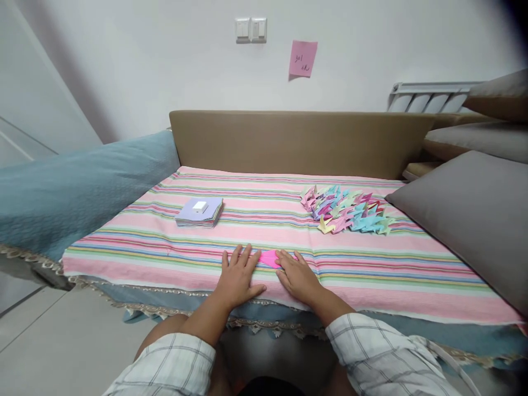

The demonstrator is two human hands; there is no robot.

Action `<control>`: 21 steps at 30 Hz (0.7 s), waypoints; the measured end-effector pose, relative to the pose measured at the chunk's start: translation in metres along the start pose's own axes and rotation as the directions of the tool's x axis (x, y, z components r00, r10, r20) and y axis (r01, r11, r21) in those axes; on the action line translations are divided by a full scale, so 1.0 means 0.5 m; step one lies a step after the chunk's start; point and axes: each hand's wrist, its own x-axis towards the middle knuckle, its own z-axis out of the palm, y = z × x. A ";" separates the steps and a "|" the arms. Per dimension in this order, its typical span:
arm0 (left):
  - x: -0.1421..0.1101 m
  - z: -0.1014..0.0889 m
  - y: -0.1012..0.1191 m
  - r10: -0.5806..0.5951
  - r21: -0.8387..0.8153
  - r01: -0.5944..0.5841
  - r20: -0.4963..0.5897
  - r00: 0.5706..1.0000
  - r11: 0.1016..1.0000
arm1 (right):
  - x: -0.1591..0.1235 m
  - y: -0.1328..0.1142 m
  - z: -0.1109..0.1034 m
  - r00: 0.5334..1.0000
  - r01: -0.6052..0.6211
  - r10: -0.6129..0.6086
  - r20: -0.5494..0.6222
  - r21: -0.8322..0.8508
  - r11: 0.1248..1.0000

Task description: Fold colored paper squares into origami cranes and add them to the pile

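Note:
A small folded piece of bright pink paper (269,258) lies flat on the striped cloth, between my two hands. My left hand (240,276) rests palm down with its fingers spread, the index fingertip at the paper's left end. From the other side my right hand (297,276) lies over the paper's right end, fingers stretched out and pressing it against the cloth. Part of the paper is hidden under the right fingers. Farther off to the right sits a heap of folded paper cranes (350,212) in many colours.
A stack of coloured square paper (198,213) with a small white block (200,207) on top stands at the left. The striped cloth (256,192) covers the sofa seat. A grey cushion (466,214) bounds the right, a blue-covered armrest (91,181) the left, a brown backrest (297,142) the back.

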 end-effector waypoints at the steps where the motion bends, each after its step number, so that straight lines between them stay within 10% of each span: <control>1: -0.001 -0.004 0.009 0.040 0.006 -0.040 -0.012 0.999 0.999 | 0.000 0.000 0.000 1.000 0.003 -0.003 0.000 -0.001 1.000; 5: 0.003 -0.004 0.041 0.170 -0.021 -0.170 0.003 0.986 0.985 | 0.001 0.001 0.001 1.000 0.008 -0.008 -0.006 0.000 1.000; 21: 0.007 0.004 0.001 -0.014 -0.158 0.003 -0.066 0.998 0.987 | 0.001 0.003 0.000 1.000 0.007 -0.007 0.009 0.011 1.000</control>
